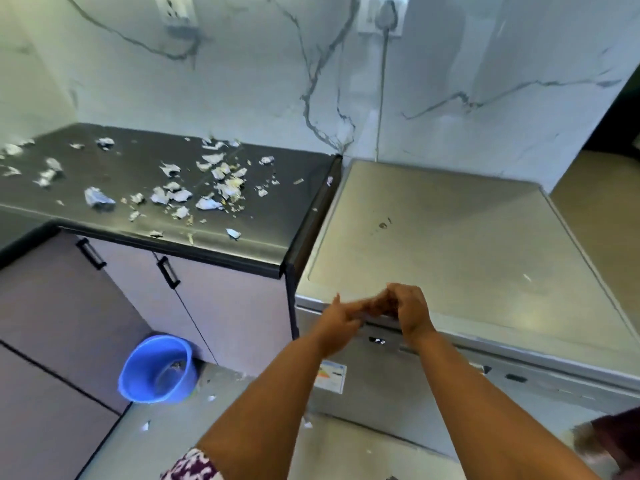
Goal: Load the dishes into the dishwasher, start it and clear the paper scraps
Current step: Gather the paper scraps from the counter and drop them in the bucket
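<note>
- Both forearms reach out from me toward the dishwasher (450, 244); a patterned sleeve (194, 465) shows at the near left.
- Left hand (341, 322) and right hand (410, 311) meet at the dishwasher's front top edge, just above its display (380, 341), which reads P2.
- Grip: fingers overlap and are blurred. I cannot tell whether either hand is clenched on anything or lies slack.
- Dishwasher door looks closed, so I judge loading done and the start step in hand. To do it well: press one control firmly, then check that the display changes.
- Paper scraps (194, 188) are not yet cleared; they lie scattered over the dark counter (284, 216) left of the dishwasher, a few more on the floor (242, 410) below.
- Blue bucket (157, 368) sits on the floor left of the dishwasher, against the cabinet (225, 306).
- Nothing blocks the dishwasher's front; its top is bare.
</note>
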